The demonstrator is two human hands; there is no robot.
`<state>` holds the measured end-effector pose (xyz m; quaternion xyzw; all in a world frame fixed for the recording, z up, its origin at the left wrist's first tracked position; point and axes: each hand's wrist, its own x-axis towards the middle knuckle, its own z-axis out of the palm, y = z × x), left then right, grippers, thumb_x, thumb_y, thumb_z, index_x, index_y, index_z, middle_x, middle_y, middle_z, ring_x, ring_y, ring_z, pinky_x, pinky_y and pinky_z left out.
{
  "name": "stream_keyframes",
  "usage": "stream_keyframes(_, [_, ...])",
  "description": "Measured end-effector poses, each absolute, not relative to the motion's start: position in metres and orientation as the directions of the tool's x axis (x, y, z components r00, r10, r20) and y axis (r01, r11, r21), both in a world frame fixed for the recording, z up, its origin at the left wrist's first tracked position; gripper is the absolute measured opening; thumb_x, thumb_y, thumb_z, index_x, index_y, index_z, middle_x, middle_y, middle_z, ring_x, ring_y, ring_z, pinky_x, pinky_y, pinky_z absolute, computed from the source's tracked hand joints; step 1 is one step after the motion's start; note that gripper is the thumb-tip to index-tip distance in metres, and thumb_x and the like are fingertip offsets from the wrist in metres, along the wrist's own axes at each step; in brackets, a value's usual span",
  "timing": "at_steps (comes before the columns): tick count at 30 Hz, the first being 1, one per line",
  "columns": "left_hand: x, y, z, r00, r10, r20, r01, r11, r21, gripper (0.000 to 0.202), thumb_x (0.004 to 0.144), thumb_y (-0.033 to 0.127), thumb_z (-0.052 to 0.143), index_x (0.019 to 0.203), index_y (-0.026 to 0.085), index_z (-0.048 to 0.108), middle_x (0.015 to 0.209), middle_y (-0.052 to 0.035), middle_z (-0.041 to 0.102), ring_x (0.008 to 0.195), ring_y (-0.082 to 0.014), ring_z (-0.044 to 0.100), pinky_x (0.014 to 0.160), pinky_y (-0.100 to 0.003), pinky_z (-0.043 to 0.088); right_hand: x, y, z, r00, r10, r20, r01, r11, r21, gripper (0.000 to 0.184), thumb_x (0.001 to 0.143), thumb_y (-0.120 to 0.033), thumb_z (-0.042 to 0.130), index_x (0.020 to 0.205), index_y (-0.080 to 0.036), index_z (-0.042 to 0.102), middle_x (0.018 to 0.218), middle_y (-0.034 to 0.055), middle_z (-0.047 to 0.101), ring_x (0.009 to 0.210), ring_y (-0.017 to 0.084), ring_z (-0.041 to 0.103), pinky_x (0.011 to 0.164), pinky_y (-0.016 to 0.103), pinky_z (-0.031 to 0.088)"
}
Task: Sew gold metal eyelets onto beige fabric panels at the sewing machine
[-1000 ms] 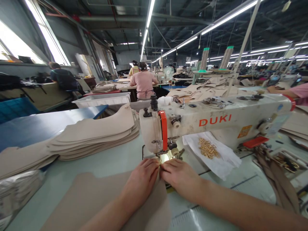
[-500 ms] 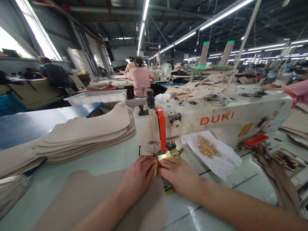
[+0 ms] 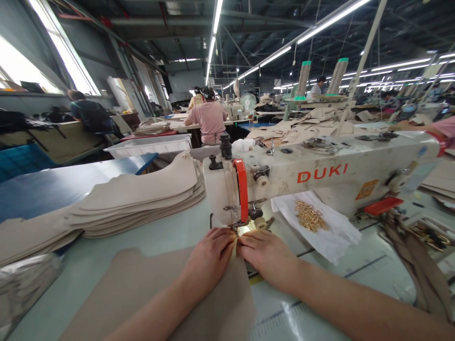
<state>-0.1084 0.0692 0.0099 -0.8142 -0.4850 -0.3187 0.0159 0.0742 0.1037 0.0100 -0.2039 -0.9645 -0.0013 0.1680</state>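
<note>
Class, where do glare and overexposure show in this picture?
In the head view, the windows burn out to white; likewise in the head view, a bright glow sits under the sewing machine, by the left hand and right hand; the head view also shows a glossy streak on the tabletop near the bottom edge.

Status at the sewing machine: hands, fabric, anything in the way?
Left hand and right hand close together at needle end of sewing machine, by beige fabric edge. Fabric spread leftward on table. Gold pieces to the right, clear of hands.
</note>
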Motion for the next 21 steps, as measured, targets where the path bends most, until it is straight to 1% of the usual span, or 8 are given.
stream_keyframes(3, [-0.111,0.062,0.01,0.344,0.8,0.492,0.812,-0.517,0.272,0.023,0.088,0.017,0.047,0.097,0.018,0.068,0.1,-0.0075,0.071,0.099,-0.0208,0.062,0.09,-0.037,0.054,0.077,0.103,0.009,-0.87,0.359,0.338,0.36,0.931,-0.063,0.009,0.09,-0.017,0.054,0.096,-0.015,0.061,0.099,0.0056,0.064,0.101,0.017,0.054,0.095,0.031,0.039])
stream_keyframes(6, [-0.113,0.054,0.011,0.326,0.83,0.452,0.845,-0.471,0.255,0.027,0.087,0.017,0.047,0.107,0.018,0.065,0.11,-0.0072,0.069,0.108,-0.0215,0.059,0.095,-0.039,0.051,0.08,0.102,0.009,-0.885,0.326,0.332,0.325,0.944,-0.06,0.007,0.09,-0.019,0.055,0.094,-0.016,0.06,0.1,0.0042,0.064,0.101,0.016,0.055,0.094,0.029,0.039])
stream_keyframes(9, [-0.112,0.049,0.011,0.321,0.841,0.435,0.863,-0.449,0.23,0.029,0.088,0.018,0.046,0.111,0.018,0.064,0.115,-0.0072,0.067,0.11,-0.0204,0.059,0.097,-0.039,0.05,0.08,0.102,0.009,-0.894,0.313,0.321,0.311,0.949,-0.056,0.008,0.091,-0.019,0.054,0.093,-0.016,0.06,0.102,0.0045,0.064,0.103,0.016,0.055,0.095,0.029,0.039])
stream_keyframes(12, [-0.11,0.047,0.013,0.324,0.857,0.4,0.876,-0.432,0.217,0.029,0.089,0.019,0.044,0.11,0.018,0.065,0.117,-0.0075,0.066,0.111,-0.0197,0.06,0.098,-0.038,0.049,0.08,0.103,0.01,-0.898,0.312,0.311,0.311,0.949,-0.054,0.009,0.091,-0.02,0.053,0.091,-0.016,0.061,0.099,0.0046,0.065,0.101,0.017,0.055,0.093,0.029,0.04])
stream_keyframes(17, [-0.109,0.048,0.017,0.324,0.887,0.329,0.888,-0.405,0.218,0.031,0.09,0.02,0.043,0.112,0.013,0.064,0.122,-0.0114,0.064,0.114,-0.021,0.058,0.101,-0.037,0.046,0.08,0.104,0.011,-0.904,0.297,0.307,0.299,0.953,-0.044,0.009,0.09,-0.018,0.052,0.092,-0.015,0.061,0.103,0.0059,0.064,0.102,0.018,0.055,0.094,0.029,0.04])
stream_keyframes(21, [-0.11,0.049,0.016,0.327,0.889,0.32,0.896,-0.4,0.193,0.033,0.09,0.021,0.042,0.115,0.015,0.063,0.124,-0.0098,0.063,0.115,-0.0201,0.058,0.101,-0.037,0.045,0.079,0.104,0.01,-0.904,0.303,0.303,0.306,0.951,-0.041,0.008,0.09,-0.018,0.053,0.091,-0.015,0.06,0.1,0.0055,0.065,0.1,0.018,0.056,0.093,0.029,0.039])
